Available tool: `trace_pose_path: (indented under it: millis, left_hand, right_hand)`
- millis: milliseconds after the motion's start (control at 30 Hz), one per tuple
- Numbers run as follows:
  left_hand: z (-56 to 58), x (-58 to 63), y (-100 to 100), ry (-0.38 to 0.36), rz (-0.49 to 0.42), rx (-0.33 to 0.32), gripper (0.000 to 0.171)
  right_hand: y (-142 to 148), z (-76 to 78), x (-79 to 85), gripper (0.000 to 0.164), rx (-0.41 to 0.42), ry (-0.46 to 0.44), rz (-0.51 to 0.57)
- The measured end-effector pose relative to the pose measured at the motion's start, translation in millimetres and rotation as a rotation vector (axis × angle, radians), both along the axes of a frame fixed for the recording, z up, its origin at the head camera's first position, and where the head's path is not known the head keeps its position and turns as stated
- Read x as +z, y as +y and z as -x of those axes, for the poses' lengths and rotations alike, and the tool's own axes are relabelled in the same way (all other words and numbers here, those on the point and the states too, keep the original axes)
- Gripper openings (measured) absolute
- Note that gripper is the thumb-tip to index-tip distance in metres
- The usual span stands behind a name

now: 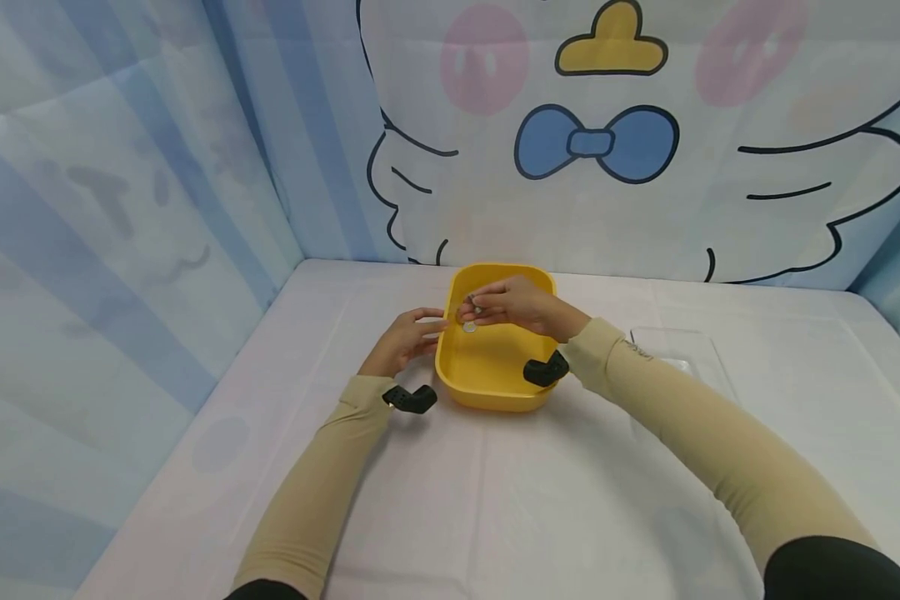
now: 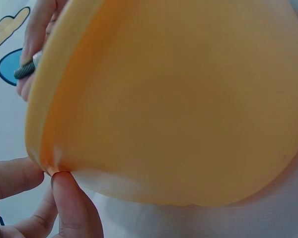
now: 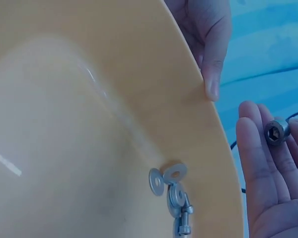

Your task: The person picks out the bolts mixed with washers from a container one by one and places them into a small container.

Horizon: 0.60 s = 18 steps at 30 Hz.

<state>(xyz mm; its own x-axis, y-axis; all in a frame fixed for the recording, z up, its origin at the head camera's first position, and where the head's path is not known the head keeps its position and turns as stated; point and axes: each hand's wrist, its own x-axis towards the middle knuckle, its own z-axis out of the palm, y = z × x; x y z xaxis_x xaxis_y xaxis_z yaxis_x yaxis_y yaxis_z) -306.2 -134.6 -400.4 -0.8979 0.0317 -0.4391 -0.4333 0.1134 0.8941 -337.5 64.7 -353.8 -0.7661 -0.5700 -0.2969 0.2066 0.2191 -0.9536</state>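
Note:
A yellow plastic bin [image 1: 495,400] stands on the table. My left hand [image 1: 405,337] pinches its left rim between thumb and fingers, seen close up in the left wrist view. Above the bin my right hand [image 1: 523,305] holds a socket-head bolt [image 3: 275,133] between thumb and fingers; its hex recess shows in the right wrist view. The bolt's threaded end [image 2: 25,70] sticks out past the fingers in the left wrist view. Several washers [image 3: 175,172] and small bolts [image 3: 185,225] lie in a corner of the bin, partly cut off by the frame.
To the right of the bin lies a clear plastic tray [image 1: 678,335], partly hidden by my right forearm. A white cloth [image 1: 495,500] covers the table. Printed curtains [image 1: 600,217] hang behind and at the left.

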Motion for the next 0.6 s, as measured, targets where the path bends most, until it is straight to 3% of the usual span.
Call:
trace_pose_path:
  millis: [600]
  left_hand:
    - [0.6, 2.7, 1, -0.025, 0.018, 0.015, 0.041]
  right_hand:
    - [28, -19.7, 23.9, 0.036, 0.007, 0.126, -0.019]
